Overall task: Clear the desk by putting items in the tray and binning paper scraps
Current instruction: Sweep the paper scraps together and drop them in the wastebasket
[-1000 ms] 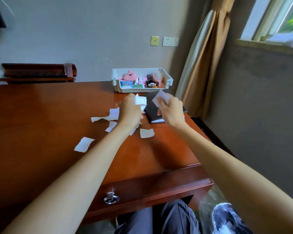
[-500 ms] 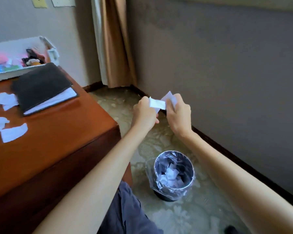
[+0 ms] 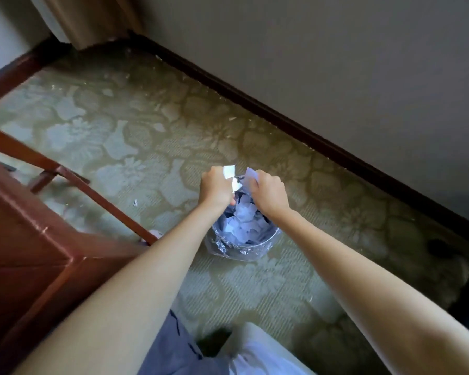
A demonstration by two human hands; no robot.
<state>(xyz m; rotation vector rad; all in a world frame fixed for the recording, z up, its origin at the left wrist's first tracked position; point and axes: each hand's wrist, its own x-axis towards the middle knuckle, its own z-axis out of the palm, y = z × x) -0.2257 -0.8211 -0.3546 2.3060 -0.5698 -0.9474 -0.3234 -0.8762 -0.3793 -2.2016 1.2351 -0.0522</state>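
Down they come: both hands have dropped right over the bin [image 3: 245, 249], and the view has swung off the tabletop [image 3: 16, 226] onto the carpet [image 3: 146, 125]. The left hand [image 3: 215, 189] has its fingers curled, pinching a white paper scrap [image 3: 228, 171]. The right hand [image 3: 268, 194] grips a second scrap [image 3: 251, 174] just beside it. Torn paper [image 3: 241, 220] is heaped inside the lined bin below. One stray bit [image 3: 135, 203] lies on the carpet.
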